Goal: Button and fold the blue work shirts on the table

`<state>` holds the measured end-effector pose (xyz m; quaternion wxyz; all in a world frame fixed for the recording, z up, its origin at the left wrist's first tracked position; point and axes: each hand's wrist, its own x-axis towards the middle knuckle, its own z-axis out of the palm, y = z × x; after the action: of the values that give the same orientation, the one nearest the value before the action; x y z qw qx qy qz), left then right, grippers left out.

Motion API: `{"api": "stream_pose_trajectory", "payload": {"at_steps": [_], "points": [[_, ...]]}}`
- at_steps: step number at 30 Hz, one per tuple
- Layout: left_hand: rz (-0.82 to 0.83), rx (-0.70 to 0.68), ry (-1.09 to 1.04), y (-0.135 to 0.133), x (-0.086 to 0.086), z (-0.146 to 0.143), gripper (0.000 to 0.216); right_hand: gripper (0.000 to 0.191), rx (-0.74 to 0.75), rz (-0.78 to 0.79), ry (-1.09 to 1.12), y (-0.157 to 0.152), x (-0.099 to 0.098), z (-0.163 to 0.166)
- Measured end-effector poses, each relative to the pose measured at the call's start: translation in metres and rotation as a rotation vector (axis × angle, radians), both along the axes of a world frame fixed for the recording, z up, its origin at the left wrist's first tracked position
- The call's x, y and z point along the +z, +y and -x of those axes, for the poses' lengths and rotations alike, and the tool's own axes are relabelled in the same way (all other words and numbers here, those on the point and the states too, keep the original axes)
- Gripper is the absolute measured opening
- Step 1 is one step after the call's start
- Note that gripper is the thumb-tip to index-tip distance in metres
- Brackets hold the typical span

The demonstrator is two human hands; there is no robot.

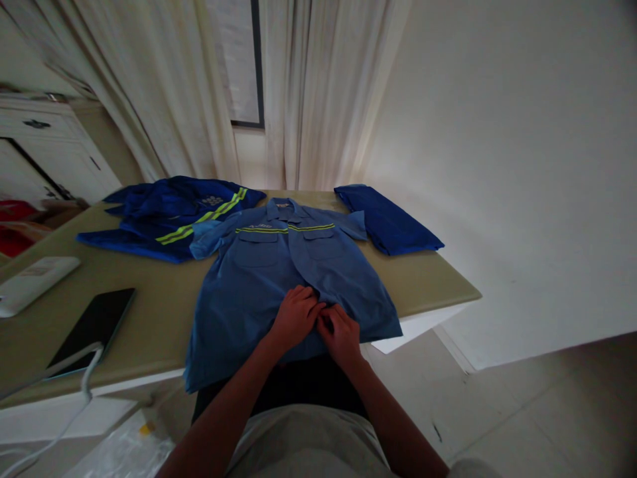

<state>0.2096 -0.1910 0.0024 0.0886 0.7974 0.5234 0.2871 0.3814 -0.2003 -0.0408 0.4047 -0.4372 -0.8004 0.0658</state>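
Pinching front opening of blue shirt (243, 285) with left hand (297, 311) and right hand (342, 332), fingertips close together. Lies spread face-up on table (162, 318), with hem over near edge. Bears chest lettering (260, 227) and collar label (282, 205), too small to read. Leaves room leftward toward phone (94, 325); sits close to folded garment (388, 222) at right.

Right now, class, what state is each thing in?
Grey-blue shirt: spread front up, hem past the table
Left hand: curled at the shirt's front, grip unclear
Right hand: likewise
Striped blue garment: loosely bunched
Other blue garment: folded
Phone or tablet: flat, screen dark
Curtains: parted
Drawer: shut
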Motion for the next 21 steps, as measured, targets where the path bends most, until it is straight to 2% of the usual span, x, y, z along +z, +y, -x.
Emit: {"api": "stream_pose_trajectory", "payload": {"at_steps": [7, 15, 18, 20, 21], "points": [[-0.051, -0.048, -0.044, 0.004, -0.007, 0.003, 0.044, 0.022, 0.032, 0.109, -0.015, 0.005, 0.011, -0.003], [0.004, -0.056, -0.104, 0.005, -0.012, 0.003, 0.042, 0.023, 0.016, 0.219, 0.11, 0.008, 0.012, -0.003], [0.05, -0.018, -0.186, 0.004, -0.012, 0.003, 0.044, 0.022, 0.117, 0.333, 0.186, 0.006, 0.039, -0.001], [0.083, -0.017, -0.248, 0.002, -0.01, 0.005, 0.047, 0.019, 0.256, 0.337, 0.214, -0.005, 0.075, -0.004], [0.095, -0.046, -0.268, 0.001, -0.008, 0.005, 0.049, 0.017, 0.344, 0.289, 0.213, -0.014, 0.097, -0.007]]}}
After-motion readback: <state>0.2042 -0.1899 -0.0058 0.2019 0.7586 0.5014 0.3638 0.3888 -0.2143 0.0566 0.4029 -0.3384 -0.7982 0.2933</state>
